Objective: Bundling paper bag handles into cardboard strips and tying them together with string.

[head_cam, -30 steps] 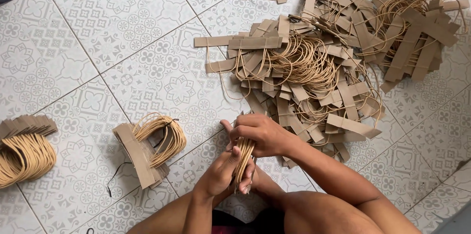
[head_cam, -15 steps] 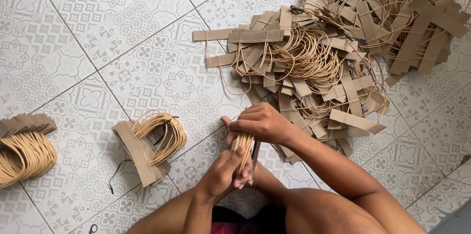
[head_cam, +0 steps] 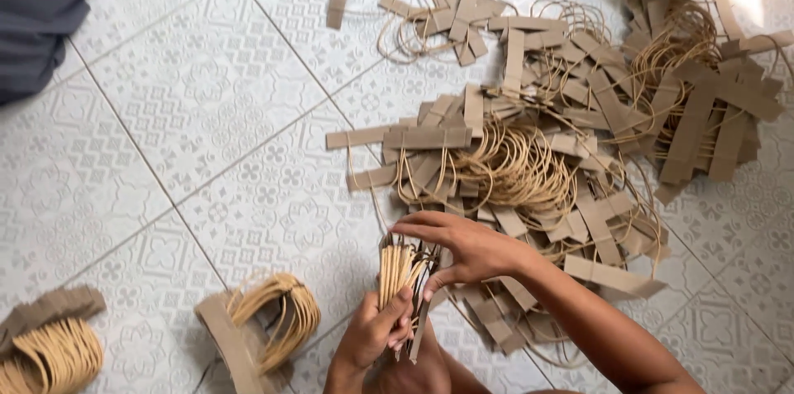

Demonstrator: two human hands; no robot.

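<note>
While the left hand (head_cam: 376,332) grips a bundle (head_cam: 397,270) of tan cord handles upright at lower centre, fingers curled shut around it, the right hand (head_cam: 467,249) arches over its top, fingers half bent, touching it, beside the pile (head_cam: 529,162).

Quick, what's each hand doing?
Left hand: closed, holding a bundle of handles.
Right hand: fingers spread, resting on the bundle's top.
</note>
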